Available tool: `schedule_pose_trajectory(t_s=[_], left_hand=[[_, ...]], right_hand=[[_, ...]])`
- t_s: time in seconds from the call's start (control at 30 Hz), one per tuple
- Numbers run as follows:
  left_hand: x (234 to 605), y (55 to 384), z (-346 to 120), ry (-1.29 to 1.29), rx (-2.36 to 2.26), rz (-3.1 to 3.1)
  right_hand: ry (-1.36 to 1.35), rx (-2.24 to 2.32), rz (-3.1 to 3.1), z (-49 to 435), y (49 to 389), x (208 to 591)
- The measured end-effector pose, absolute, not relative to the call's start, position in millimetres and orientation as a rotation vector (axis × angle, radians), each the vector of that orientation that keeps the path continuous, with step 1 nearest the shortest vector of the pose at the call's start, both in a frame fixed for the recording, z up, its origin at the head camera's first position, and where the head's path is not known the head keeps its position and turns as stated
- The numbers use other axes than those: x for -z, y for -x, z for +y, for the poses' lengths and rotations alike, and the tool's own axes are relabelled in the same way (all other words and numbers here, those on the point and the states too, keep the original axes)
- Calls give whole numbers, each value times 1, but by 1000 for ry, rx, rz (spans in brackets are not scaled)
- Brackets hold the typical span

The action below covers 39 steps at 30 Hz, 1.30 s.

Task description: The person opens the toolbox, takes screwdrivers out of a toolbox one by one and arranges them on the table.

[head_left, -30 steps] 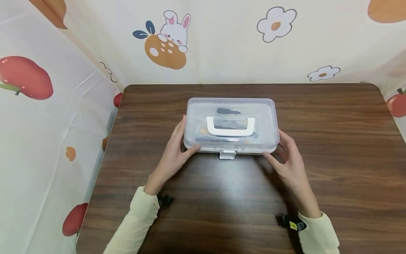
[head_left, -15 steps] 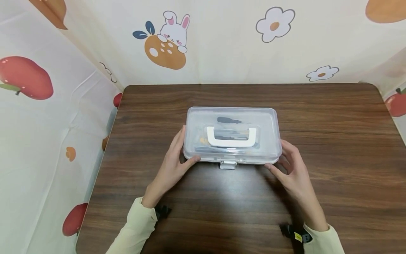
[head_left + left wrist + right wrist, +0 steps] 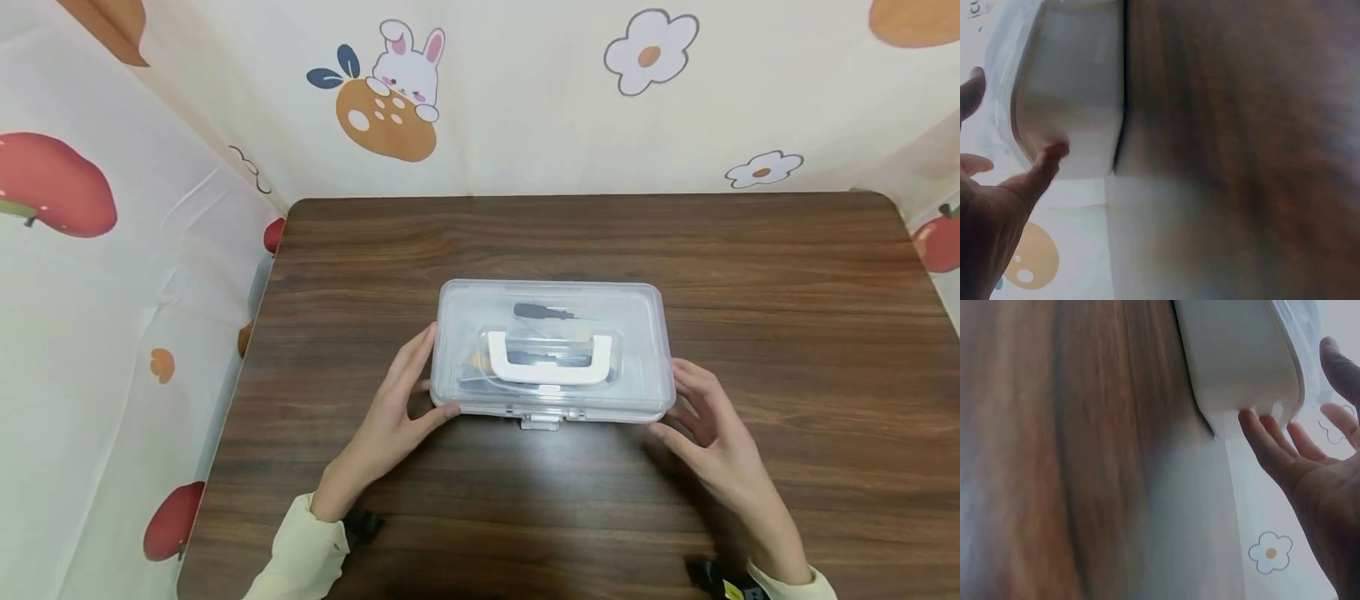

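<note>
A plastic toolbox [image 3: 641,342] with a see-through lid and pale base lies on the table. Its lid is down, and the white handle [image 3: 551,374] lies flat on top. A dark screwdriver [image 3: 542,312] and other tools show dimly through the lid; the front has a clear latch [image 3: 540,422]. My left hand [image 3: 384,433] is at the left end, fingers along the side, thumb by the front corner. At the opposite end, fingertips of my right hand [image 3: 726,454] touch the base [image 3: 1241,356], with the thumb spread near the front corner.
The brown wooden table [image 3: 810,350] extends on both sides of the box. A cloth with printed rabbit and flowers [image 3: 540,100] hangs behind it, and another printed cloth [image 3: 82,333] runs along the left. Dark wrist straps [image 3: 363,528] sit at the sleeves.
The toolbox has slid across the table toward me, with both hands moving back alongside it. Both thumbs now reach less far over the front edge.
</note>
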<state>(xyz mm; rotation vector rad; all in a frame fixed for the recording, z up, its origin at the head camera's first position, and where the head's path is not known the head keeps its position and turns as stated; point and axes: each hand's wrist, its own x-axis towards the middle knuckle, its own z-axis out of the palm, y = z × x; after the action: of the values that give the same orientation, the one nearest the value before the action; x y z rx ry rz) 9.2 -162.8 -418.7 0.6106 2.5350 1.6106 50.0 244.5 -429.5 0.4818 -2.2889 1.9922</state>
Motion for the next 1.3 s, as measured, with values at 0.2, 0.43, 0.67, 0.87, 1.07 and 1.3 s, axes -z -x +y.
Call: schedule_pose_trajectory(t_s=[0.2,0.43,0.67,0.87,1.07,1.3], left_hand=[[421,-16,-173,-689,-1797,2386],[421,2,-187,-753,-1912,2291],[412,41,-198,-938,-1652,2310],[400,66,-196,-1180,-1387,2344],[398,74,-193,-1276,-1316,2392],[397,80,-191,-1194,-1364,2381]], right_hand=[[-658,-2165,-2068,254,-52,435],[-682,-2185,-2091,264,-38,429],[-781,-2218,-2197,276,-6,423],[-833,-2162,-2478,287,13,412],[-869,-1914,-2696,289,20,405],[-806,-2018,-2645,287,25,401]])
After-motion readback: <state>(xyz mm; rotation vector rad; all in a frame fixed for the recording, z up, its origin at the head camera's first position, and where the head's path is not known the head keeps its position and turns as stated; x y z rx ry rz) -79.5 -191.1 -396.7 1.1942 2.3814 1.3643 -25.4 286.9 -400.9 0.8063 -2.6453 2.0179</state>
